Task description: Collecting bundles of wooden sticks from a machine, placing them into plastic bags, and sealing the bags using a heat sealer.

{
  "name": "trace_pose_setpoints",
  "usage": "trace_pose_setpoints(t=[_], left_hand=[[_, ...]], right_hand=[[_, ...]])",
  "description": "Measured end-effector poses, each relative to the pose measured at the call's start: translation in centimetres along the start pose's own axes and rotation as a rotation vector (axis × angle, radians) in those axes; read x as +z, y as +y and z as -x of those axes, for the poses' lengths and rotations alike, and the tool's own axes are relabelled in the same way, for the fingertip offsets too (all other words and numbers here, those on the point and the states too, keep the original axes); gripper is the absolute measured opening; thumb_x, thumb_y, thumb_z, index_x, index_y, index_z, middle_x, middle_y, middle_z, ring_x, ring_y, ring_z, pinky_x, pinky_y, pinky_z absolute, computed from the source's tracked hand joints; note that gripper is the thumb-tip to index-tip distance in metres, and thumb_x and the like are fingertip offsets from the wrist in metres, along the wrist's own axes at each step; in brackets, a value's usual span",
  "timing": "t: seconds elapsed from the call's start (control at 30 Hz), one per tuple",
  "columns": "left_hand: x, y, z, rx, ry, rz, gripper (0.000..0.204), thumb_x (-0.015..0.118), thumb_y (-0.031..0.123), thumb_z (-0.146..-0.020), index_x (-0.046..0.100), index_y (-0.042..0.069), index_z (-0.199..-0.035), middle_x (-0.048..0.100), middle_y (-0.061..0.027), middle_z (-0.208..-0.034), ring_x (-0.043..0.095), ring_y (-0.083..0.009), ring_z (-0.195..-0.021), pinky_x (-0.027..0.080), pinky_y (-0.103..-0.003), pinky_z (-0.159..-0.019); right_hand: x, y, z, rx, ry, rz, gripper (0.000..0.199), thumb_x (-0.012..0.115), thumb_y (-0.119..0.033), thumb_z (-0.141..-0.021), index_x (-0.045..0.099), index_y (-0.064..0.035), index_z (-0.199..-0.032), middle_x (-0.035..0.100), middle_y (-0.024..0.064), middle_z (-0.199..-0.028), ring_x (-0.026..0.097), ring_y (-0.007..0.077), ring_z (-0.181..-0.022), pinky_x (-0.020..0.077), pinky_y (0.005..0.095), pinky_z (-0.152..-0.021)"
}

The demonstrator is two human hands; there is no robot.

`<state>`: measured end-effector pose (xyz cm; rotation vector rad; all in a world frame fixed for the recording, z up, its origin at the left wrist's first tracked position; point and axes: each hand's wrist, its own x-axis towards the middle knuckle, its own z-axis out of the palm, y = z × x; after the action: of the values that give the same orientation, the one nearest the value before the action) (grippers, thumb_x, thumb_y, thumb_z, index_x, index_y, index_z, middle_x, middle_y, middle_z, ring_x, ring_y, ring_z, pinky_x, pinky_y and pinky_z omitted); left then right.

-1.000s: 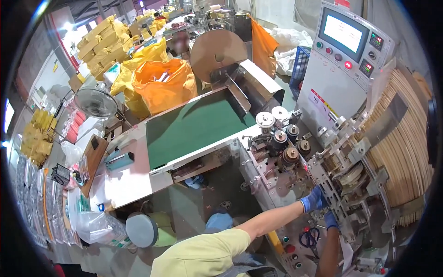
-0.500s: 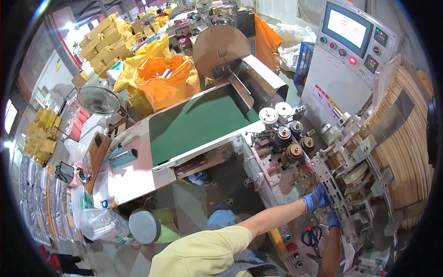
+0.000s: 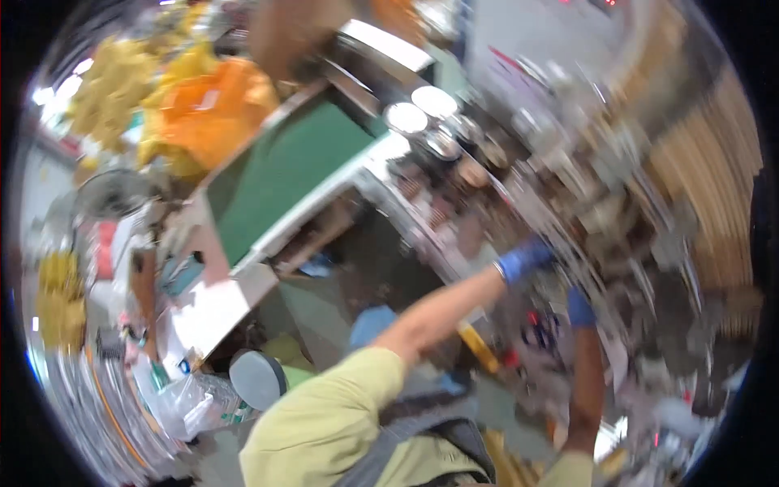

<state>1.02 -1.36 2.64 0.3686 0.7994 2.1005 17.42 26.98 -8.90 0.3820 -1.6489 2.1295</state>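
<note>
My left hand (image 3: pixel 526 258), in a blue glove, reaches into a metal machine (image 3: pixel 560 215) and touches or nearly touches its long rail. Motion smears its fingers, so their grip cannot be made out. Just nearer to me, my right hand (image 3: pixel 580 308), gloved in blue too, is up against the same rail; its fingers are hidden and blurred. Dark blue-handled scissors (image 3: pixel 540 331) lie beside my right forearm on the machine's bed. Beyond my left hand stand several round metal knobs (image 3: pixel 442 144).
A green conveyor belt (image 3: pixel 292 174) runs off to the far left of the machine. Stacked brown sheets (image 3: pixel 714 219) rise at the right. An orange sack (image 3: pixel 215 109) stands behind the belt. At the lower left is a grey-topped round stool (image 3: pixel 258 379).
The whole view has swung and blurred, so the scene sits higher and further left. Both hands remain at the machine's rail.
</note>
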Motion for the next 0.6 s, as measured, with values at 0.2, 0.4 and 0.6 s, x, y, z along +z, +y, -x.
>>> trace_pose_setpoints(t=[0.2,0.4,0.6], left_hand=[[-0.8,-4.6,-3.3,0.391,0.543,-0.087,0.026,0.045,0.012,-0.083,0.053,0.006,-0.107,0.058,-0.0089,-0.102,0.055,-0.0193,-0.09,0.045,-0.033,-0.079],[3.1,-4.2,-5.5,0.454,0.658,0.979,0.047,0.049,0.048,-0.078,0.058,0.008,-0.101,0.061,-0.0053,-0.1,0.055,-0.023,-0.09,0.042,-0.036,-0.082],[7.3,-2.7,-4.7,0.247,0.745,1.088,0.048,0.034,0.049,-0.086,0.05,0.013,-0.113,0.057,-0.0032,-0.107,0.053,-0.0236,-0.093,0.04,-0.036,-0.086]], right_hand=[[14.6,-4.0,-8.1,0.561,0.061,1.119,0.043,0.044,-0.019,-0.086,0.038,-0.001,-0.124,0.041,0.021,-0.124,0.037,0.0324,-0.117,0.0256,0.0362,-0.102],[18.0,-7.4,-8.1,0.834,-0.44,1.912,0.046,0.043,-0.01,-0.082,0.034,-0.0003,-0.125,0.043,0.0233,-0.121,0.041,0.0368,-0.113,0.0308,0.0398,-0.098],[14.0,-15.8,5.6,0.048,0.329,1.233,0.043,0.047,-0.021,-0.083,0.04,0.0039,-0.118,0.047,0.0151,-0.118,0.046,0.0244,-0.109,0.0318,0.0368,-0.095]])
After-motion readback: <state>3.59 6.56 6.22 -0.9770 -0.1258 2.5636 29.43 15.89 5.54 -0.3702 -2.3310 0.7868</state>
